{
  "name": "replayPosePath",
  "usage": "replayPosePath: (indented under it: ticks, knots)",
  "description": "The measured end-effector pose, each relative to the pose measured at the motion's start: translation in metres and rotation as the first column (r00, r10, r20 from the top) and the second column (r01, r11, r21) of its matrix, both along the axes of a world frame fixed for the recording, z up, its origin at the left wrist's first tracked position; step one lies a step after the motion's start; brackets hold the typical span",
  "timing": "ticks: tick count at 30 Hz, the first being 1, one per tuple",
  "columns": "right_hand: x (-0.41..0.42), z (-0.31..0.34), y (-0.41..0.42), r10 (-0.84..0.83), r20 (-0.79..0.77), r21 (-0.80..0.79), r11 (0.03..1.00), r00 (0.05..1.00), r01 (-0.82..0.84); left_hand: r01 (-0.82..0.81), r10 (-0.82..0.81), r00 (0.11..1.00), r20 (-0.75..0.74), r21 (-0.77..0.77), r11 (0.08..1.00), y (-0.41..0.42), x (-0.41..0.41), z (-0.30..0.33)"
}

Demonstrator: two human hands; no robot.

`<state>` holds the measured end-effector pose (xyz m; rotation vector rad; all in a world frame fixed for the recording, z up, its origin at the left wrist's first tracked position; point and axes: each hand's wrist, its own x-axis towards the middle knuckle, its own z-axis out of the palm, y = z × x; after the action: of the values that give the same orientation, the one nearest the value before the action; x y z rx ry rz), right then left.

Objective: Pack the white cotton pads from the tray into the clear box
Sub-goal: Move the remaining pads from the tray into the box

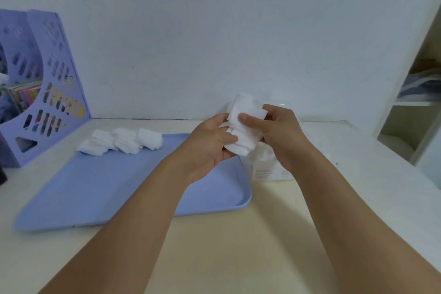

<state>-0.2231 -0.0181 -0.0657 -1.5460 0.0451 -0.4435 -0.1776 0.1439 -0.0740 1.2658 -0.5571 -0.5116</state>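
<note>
Now your left hand and right hand grip one pad stack together, squaring it over the clear box; more pads wait on the tray.

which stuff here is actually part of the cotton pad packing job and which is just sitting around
Part of the job:
- stack of cotton pads held by both the left hand and right hand
- loose cotton pads on the blue tray
- clear box

Just lying about:
- purple file holder
- shelf unit
</note>
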Motion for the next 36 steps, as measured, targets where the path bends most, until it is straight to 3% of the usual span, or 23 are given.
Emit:
replayPosePath:
  ticks: [9, 15, 21, 28, 33, 36]
  knots:
    - [-0.002, 0.002, -0.004, 0.002, -0.011, 0.173, 0.985, 1.000, 0.000, 0.081, -0.092, 0.986, -0.140, -0.085, 0.993, 0.001, 0.000, 0.004]
    - [-0.006, 0.011, -0.015, -0.032, 0.083, 0.259, 0.966, 0.996, 0.009, -0.067, 0.068, 0.991, -0.113, 0.014, 0.998, -0.006, 0.004, -0.003]
    - [-0.005, 0.005, 0.001, -0.007, 0.024, 0.039, 0.999, 1.000, 0.006, 0.004, -0.004, 0.996, -0.092, -0.005, 1.000, -0.006, -0.005, 0.002]
    - [-0.006, 0.004, -0.003, 0.026, 0.008, -0.016, 1.000, 1.000, -0.025, 0.033, -0.046, 0.984, -0.172, -0.081, 0.996, -0.006, -0.009, 0.005]
    - [-0.007, 0.005, -0.003, 0.021, 0.017, -0.025, 0.999, 1.000, -0.021, 0.063, -0.139, 0.935, -0.326, -0.233, 0.970, -0.004, -0.009, 0.008]
    - [-0.007, 0.004, -0.003, 0.026, 0.023, -0.034, 0.999, 0.999, -0.026, 0.077, -0.130, 0.952, -0.276, -0.197, 0.977, -0.003, -0.010, 0.009]
